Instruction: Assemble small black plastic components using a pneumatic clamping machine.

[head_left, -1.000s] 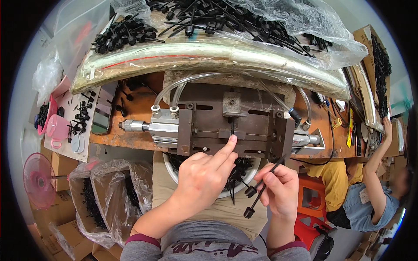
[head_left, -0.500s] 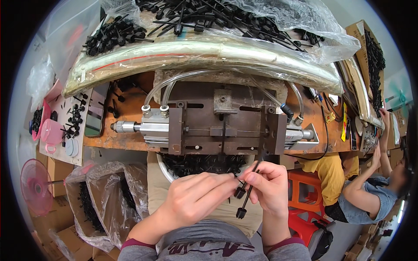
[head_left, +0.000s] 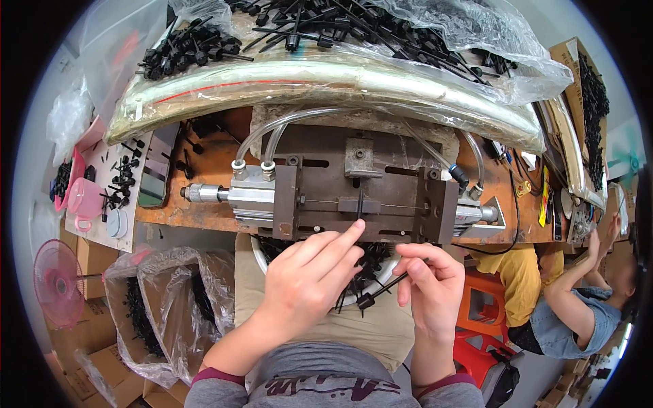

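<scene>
My left hand (head_left: 306, 282) reaches over the bowl, its index finger stretched to the lower end of a thin black rod (head_left: 361, 204) set in the middle of the metal fixture (head_left: 320, 149). Its other fingers are partly bent, and no held part shows in it. Between thumb and fingers, my right hand (head_left: 435, 289) pinches a black plastic stem with a ribbed head (head_left: 367, 300), the head pointing left and down. Beneath both hands, in my lap, is a white-rimmed bowl (head_left: 392, 270) filled with similar black parts, partly hidden by my hands.
Air cylinders (head_left: 253, 205) with clear hoses (head_left: 272, 139) flank the fixture. Behind it lies a plastic-wrapped bolster (head_left: 326, 85) below a heap of black stems (head_left: 354, 30). Lined boxes (head_left: 170, 306) stand at left. A person (head_left: 571, 313) works at the right.
My left hand has left the stems near my right hand and moved up to the fixture. My right hand has shifted slightly right, now with one stem visible, its head turned left.
</scene>
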The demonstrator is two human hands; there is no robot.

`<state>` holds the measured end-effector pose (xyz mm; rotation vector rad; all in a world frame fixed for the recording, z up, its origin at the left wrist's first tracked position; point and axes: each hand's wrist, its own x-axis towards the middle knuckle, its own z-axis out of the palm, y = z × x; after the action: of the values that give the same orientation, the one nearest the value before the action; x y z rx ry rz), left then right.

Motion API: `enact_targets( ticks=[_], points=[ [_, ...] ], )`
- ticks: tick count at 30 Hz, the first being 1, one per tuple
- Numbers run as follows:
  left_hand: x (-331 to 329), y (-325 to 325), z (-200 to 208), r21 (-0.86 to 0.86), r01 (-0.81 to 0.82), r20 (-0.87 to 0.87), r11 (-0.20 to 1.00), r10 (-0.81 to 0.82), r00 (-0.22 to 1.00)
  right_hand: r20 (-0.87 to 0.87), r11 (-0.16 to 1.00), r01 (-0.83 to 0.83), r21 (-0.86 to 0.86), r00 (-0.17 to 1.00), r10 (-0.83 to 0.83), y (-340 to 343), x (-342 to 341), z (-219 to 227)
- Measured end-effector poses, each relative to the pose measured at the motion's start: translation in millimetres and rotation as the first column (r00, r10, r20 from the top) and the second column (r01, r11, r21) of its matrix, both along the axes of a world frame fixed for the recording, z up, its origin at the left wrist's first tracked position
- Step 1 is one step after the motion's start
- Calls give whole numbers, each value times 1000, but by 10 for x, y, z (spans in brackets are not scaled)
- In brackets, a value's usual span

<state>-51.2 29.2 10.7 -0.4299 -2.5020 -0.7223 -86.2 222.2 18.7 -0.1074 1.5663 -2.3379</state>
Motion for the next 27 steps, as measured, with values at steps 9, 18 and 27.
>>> enact_targets(
  ticks=[9,18,27],
  points=[
    [-63,32,14,-82,-60,57,995,65,996,-87,1000,-9,5,996,9,139,64,57],
    [-91,67,31,-99,-72,56,992,78,995,-11,998,1,-63,1000,-1,175,64,89],
    [254,202,252,345,7,204,939,-82,976,27,983,5,-186,1000,0,164,58,86]
  ],
)
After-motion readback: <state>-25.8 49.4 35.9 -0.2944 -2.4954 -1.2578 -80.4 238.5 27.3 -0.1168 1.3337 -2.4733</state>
